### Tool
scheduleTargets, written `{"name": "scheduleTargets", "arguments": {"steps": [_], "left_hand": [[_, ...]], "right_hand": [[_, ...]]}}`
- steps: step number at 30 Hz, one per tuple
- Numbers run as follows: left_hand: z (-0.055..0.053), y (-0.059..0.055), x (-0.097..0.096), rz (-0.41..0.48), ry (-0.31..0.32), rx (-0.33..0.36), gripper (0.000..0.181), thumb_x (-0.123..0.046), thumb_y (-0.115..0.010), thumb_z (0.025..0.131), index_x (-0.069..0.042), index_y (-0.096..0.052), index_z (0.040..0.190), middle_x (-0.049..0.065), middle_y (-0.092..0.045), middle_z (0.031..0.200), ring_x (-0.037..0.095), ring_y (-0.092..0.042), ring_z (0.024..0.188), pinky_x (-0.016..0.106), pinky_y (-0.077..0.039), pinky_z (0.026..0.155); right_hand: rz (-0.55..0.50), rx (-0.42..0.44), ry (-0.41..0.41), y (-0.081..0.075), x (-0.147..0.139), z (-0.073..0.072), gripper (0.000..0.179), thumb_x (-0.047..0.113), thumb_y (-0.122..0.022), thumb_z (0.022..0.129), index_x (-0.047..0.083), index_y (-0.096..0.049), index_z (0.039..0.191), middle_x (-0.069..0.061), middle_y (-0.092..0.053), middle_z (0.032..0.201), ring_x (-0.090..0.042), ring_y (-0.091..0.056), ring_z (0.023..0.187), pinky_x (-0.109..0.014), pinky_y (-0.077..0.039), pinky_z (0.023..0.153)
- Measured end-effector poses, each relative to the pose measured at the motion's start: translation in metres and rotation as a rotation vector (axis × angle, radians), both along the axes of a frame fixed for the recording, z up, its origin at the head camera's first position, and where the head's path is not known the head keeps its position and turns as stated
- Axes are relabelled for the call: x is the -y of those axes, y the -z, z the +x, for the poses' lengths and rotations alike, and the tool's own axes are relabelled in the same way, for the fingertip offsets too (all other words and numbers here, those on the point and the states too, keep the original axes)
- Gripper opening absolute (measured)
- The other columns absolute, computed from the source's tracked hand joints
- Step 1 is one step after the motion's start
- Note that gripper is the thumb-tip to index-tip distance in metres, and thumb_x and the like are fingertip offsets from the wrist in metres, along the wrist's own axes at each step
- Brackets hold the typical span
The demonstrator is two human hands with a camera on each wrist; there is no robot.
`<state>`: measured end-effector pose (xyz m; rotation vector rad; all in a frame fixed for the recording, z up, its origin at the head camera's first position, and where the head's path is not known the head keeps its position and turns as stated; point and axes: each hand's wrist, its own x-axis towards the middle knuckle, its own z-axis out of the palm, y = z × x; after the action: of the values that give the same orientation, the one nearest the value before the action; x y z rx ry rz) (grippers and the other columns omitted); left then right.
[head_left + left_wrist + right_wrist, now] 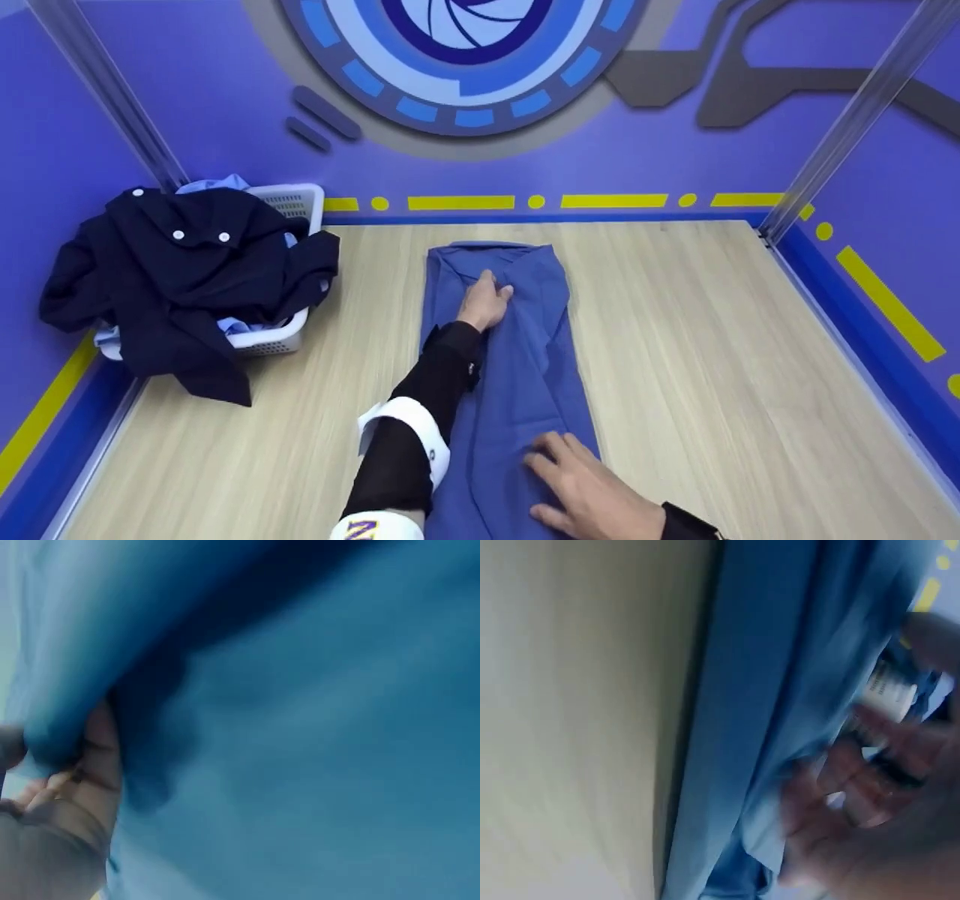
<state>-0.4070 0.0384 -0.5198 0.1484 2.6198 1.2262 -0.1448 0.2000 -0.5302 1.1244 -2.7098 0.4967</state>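
Observation:
A blue garment [517, 360] lies folded into a long strip down the middle of the wooden table; its near end runs out of the head view. Near the far end, my left hand [486, 302] pinches a fold of the cloth. The left wrist view shows that fold [56, 720] between the thumb and curled fingers [97, 772]. Over the near right part of the garment is my right hand [589, 487], fingers spread and slightly bent, holding nothing. Motion blurs this hand [870, 817] in the right wrist view, so contact with the cloth is hard to tell.
At the left stands a white plastic basket [315, 206] heaped with clothes. A dark navy garment [187, 277] with white buttons drapes over its rim onto the table [712, 360]. Purple panels [480, 176] enclose the back and sides.

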Motion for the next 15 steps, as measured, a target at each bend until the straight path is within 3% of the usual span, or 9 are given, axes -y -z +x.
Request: {"name": "scheduleTargets", "arguments": {"steps": [3, 7, 10, 15], "left_hand": [[0.003, 0.004, 0.003, 0.001, 0.011, 0.063, 0.059, -0.034, -0.054, 0.108, -0.002, -0.038, 0.156, 0.021, -0.045, 0.157, 0.033, -0.042, 0.146, 0.043, -0.038, 0.117], [0.008, 0.005, 0.007, 0.069, 0.029, 0.086, 0.068, -0.038, -0.058, 0.106, -0.003, -0.033, 0.159, 0.020, -0.036, 0.163, 0.034, -0.033, 0.151, 0.046, -0.032, 0.121], [0.013, 0.004, 0.009, 0.117, 0.050, 0.102, 0.073, -0.039, -0.060, 0.105, -0.002, -0.030, 0.161, 0.021, -0.033, 0.164, 0.035, -0.031, 0.153, 0.046, -0.030, 0.122], [0.021, 0.006, 0.008, 0.148, 0.075, 0.093, 0.074, -0.031, -0.069, 0.100, 0.001, -0.035, 0.157, 0.025, -0.041, 0.158, 0.037, -0.040, 0.147, 0.046, -0.035, 0.119]], "right_hand": [[-0.054, 0.210, 0.201, -0.006, -0.002, 0.011, 0.056, 0.030, -0.079, 0.090, -0.006, -0.060, 0.128, -0.015, -0.057, 0.118, -0.026, -0.061, 0.103, -0.044, -0.056, 0.085], [-0.093, 0.410, 0.408, -0.013, -0.008, 0.019, 0.065, 0.027, -0.084, 0.085, -0.014, -0.055, 0.125, -0.025, -0.060, 0.108, -0.036, -0.065, 0.097, -0.052, -0.056, 0.081], [-0.188, 0.595, 0.422, -0.015, -0.015, 0.023, 0.056, 0.018, -0.083, 0.083, -0.012, -0.053, 0.120, -0.017, -0.060, 0.089, -0.028, -0.062, 0.080, -0.041, -0.054, 0.068], [-0.473, 1.124, 0.319, -0.017, -0.024, 0.035, 0.054, 0.001, -0.074, 0.081, -0.015, -0.050, 0.127, -0.003, -0.058, 0.079, -0.012, -0.054, 0.068, -0.024, -0.046, 0.062]]}}
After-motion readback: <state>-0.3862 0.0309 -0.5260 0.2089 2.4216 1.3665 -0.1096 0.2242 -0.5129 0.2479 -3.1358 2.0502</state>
